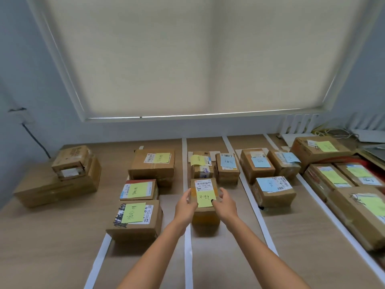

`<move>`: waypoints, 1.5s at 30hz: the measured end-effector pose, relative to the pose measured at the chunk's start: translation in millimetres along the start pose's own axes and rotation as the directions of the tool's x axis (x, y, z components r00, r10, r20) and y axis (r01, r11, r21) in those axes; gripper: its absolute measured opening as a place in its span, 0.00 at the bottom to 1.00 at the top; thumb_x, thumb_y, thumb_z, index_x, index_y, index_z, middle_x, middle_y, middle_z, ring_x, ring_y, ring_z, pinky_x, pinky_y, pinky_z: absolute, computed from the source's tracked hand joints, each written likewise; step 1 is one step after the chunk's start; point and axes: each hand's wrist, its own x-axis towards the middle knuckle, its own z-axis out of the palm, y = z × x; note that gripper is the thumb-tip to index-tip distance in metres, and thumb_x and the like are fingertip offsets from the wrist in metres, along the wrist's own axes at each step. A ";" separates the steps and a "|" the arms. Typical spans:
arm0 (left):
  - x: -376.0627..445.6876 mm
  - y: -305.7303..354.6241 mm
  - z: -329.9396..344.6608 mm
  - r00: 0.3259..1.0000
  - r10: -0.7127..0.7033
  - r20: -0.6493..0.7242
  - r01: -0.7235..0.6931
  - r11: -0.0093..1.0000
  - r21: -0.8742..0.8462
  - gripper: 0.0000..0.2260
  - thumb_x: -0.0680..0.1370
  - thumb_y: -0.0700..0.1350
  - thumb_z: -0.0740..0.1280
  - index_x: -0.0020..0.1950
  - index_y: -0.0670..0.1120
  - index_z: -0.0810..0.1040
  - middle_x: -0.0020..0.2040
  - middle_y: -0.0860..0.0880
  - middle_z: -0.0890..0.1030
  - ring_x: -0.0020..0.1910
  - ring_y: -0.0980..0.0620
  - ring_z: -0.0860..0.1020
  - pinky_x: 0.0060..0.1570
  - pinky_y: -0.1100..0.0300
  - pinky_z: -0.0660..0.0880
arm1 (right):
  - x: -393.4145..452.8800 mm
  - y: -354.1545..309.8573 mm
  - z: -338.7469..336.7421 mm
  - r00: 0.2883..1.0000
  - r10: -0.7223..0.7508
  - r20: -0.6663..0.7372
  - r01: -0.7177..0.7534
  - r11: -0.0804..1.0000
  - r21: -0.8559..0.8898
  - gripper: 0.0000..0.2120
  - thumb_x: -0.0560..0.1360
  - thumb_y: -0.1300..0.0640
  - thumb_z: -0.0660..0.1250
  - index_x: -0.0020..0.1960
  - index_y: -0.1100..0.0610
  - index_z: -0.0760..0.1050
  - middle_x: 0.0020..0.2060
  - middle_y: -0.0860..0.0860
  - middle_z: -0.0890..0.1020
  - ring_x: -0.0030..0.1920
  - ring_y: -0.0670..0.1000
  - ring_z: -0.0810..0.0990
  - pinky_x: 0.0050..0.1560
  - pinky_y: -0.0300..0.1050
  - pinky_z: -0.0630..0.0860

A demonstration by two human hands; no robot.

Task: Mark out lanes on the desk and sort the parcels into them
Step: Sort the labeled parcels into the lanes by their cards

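Observation:
A small cardboard parcel (205,213) with a shipping label and a yellow note on top sits in the second lane, between two white tape strips (187,247). My left hand (184,205) grips its left side and my right hand (225,203) grips its right side, thumb on the note. The first lane holds three parcels with yellow notes (135,217). Behind the held parcel stand two more, one with a yellow note (201,164) and one with a blue note (227,166). The third lane has three blue-noted parcels (274,189).
Two stacked unlabelled boxes (62,180) lie at the far left of the wooden desk (52,247). Several larger parcels with green-yellow notes (358,213) crowd the right edge. White devices and cables (333,132) sit at the back right under the window blind.

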 end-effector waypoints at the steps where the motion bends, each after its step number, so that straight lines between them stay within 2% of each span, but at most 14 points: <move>1: -4.6 2.4 -5.0 1.000 0.013 -0.005 -0.013 1.000 -0.006 0.24 0.79 0.39 0.61 0.73 0.52 0.61 0.72 0.49 0.68 0.70 0.48 0.66 0.53 0.64 0.71 | -5.8 -5.2 2.6 1.000 -0.008 0.014 0.008 1.000 0.012 0.24 0.77 0.61 0.63 0.71 0.53 0.61 0.67 0.54 0.73 0.64 0.54 0.74 0.58 0.46 0.77; 5: -22.7 9.2 -27.8 0.999 0.002 -0.041 -0.004 0.998 -0.065 0.23 0.80 0.38 0.59 0.74 0.51 0.61 0.73 0.47 0.65 0.71 0.47 0.64 0.66 0.54 0.66 | -24.9 -23.5 19.2 0.997 -0.053 0.051 0.052 0.998 0.034 0.28 0.78 0.61 0.62 0.75 0.52 0.56 0.70 0.53 0.69 0.66 0.54 0.71 0.61 0.48 0.75; 8: -35.0 9.9 -55.1 0.999 0.013 -0.051 -0.017 0.997 -0.073 0.24 0.79 0.37 0.59 0.74 0.49 0.61 0.73 0.45 0.65 0.71 0.46 0.64 0.68 0.51 0.65 | -42.2 -40.1 40.6 0.994 -0.079 0.071 0.075 0.996 0.051 0.29 0.78 0.60 0.61 0.75 0.51 0.54 0.71 0.53 0.66 0.66 0.53 0.70 0.54 0.40 0.74; 14: -45.1 3.4 -138.7 0.997 0.050 -0.051 -0.055 0.993 -0.102 0.25 0.79 0.35 0.59 0.74 0.47 0.61 0.72 0.43 0.65 0.71 0.45 0.65 0.69 0.51 0.65 | -75.8 -75.2 98.4 0.986 -0.138 0.096 0.129 0.987 0.099 0.28 0.77 0.61 0.63 0.74 0.51 0.57 0.69 0.54 0.69 0.67 0.54 0.70 0.60 0.44 0.72; 16: -47.6 -1.3 -174.4 0.997 0.066 -0.049 -0.070 0.993 -0.098 0.24 0.79 0.35 0.58 0.74 0.48 0.61 0.72 0.44 0.66 0.71 0.46 0.65 0.67 0.53 0.66 | -87.1 -91.5 123.0 0.984 -0.159 0.086 0.149 0.983 0.110 0.28 0.77 0.61 0.63 0.73 0.50 0.58 0.67 0.53 0.71 0.64 0.52 0.73 0.54 0.40 0.74; 18: -49.7 -6.6 -214.5 0.996 0.075 -0.049 -0.078 0.994 -0.079 0.24 0.79 0.36 0.58 0.74 0.49 0.62 0.72 0.45 0.66 0.69 0.46 0.66 0.66 0.52 0.68 | -98.5 -110.0 152.7 0.981 -0.175 0.083 0.164 0.978 0.126 0.27 0.77 0.62 0.62 0.73 0.51 0.58 0.65 0.53 0.73 0.55 0.45 0.75 0.43 0.31 0.76; 19: -50.6 -9.6 -235.5 0.996 0.080 -0.049 -0.083 0.994 -0.076 0.24 0.79 0.35 0.58 0.74 0.49 0.62 0.72 0.45 0.67 0.69 0.46 0.67 0.65 0.53 0.69 | -104.4 -120.6 169.3 0.980 -0.180 0.086 0.168 0.977 0.130 0.28 0.76 0.62 0.62 0.73 0.52 0.58 0.65 0.53 0.73 0.52 0.44 0.75 0.42 0.32 0.77; 21: -53.7 -16.2 -278.7 0.994 0.103 -0.049 -0.105 0.993 -0.055 0.25 0.78 0.35 0.59 0.74 0.48 0.61 0.71 0.45 0.67 0.68 0.47 0.68 0.61 0.58 0.70 | -117.2 -141.4 205.7 0.979 -0.180 0.091 0.168 0.977 0.134 0.28 0.76 0.64 0.62 0.73 0.53 0.59 0.65 0.55 0.73 0.55 0.48 0.75 0.51 0.40 0.76; 22: -54.6 -18.3 -299.1 0.992 0.119 -0.051 -0.121 0.992 -0.036 0.24 0.78 0.35 0.59 0.74 0.48 0.61 0.71 0.45 0.67 0.68 0.48 0.67 0.58 0.60 0.69 | -123.0 -152.0 223.4 0.978 -0.185 0.092 0.172 0.975 0.140 0.28 0.76 0.65 0.61 0.73 0.54 0.59 0.65 0.55 0.73 0.55 0.48 0.74 0.52 0.41 0.73; 28: -56.0 -28.9 -393.7 0.986 0.132 -0.097 -0.129 0.991 0.041 0.24 0.79 0.36 0.59 0.74 0.49 0.61 0.71 0.46 0.67 0.70 0.47 0.66 0.63 0.56 0.66 | -153.6 -201.5 307.2 0.967 -0.203 0.152 0.172 0.965 0.198 0.28 0.76 0.64 0.62 0.74 0.53 0.58 0.66 0.55 0.71 0.60 0.50 0.73 0.50 0.39 0.71; 31: -53.1 -31.5 -420.3 0.985 0.129 -0.118 -0.126 0.992 0.027 0.24 0.79 0.36 0.59 0.74 0.49 0.61 0.71 0.46 0.67 0.69 0.47 0.66 0.65 0.54 0.66 | -156.7 -217.4 330.2 0.962 -0.214 0.171 0.185 0.968 0.171 0.29 0.76 0.63 0.62 0.74 0.52 0.57 0.67 0.55 0.71 0.57 0.48 0.71 0.48 0.39 0.72; 35: -43.7 -36.8 -445.7 0.984 0.120 -0.132 -0.122 0.993 -0.001 0.24 0.79 0.35 0.58 0.74 0.48 0.61 0.71 0.45 0.67 0.70 0.47 0.66 0.64 0.55 0.66 | -153.9 -233.8 353.4 0.950 -0.234 0.204 0.207 0.967 0.147 0.28 0.76 0.62 0.62 0.74 0.51 0.58 0.67 0.54 0.71 0.62 0.52 0.72 0.56 0.44 0.73; 40: -23.8 -46.6 -473.8 0.988 0.084 -0.127 -0.090 0.995 -0.048 0.25 0.78 0.35 0.59 0.74 0.49 0.62 0.71 0.46 0.68 0.69 0.48 0.67 0.62 0.56 0.66 | -142.9 -247.7 382.5 0.943 -0.244 0.225 0.205 0.962 0.180 0.27 0.77 0.64 0.61 0.73 0.52 0.59 0.66 0.54 0.72 0.58 0.49 0.72 0.55 0.42 0.73; 45: 10.5 -60.4 -500.3 0.987 0.006 -0.160 -0.030 0.989 -0.146 0.26 0.78 0.34 0.59 0.74 0.48 0.61 0.71 0.45 0.67 0.69 0.46 0.67 0.67 0.51 0.66 | -123.4 -249.2 409.2 0.936 -0.202 0.289 0.157 0.973 0.171 0.26 0.77 0.64 0.59 0.73 0.52 0.59 0.67 0.55 0.70 0.63 0.52 0.72 0.60 0.46 0.72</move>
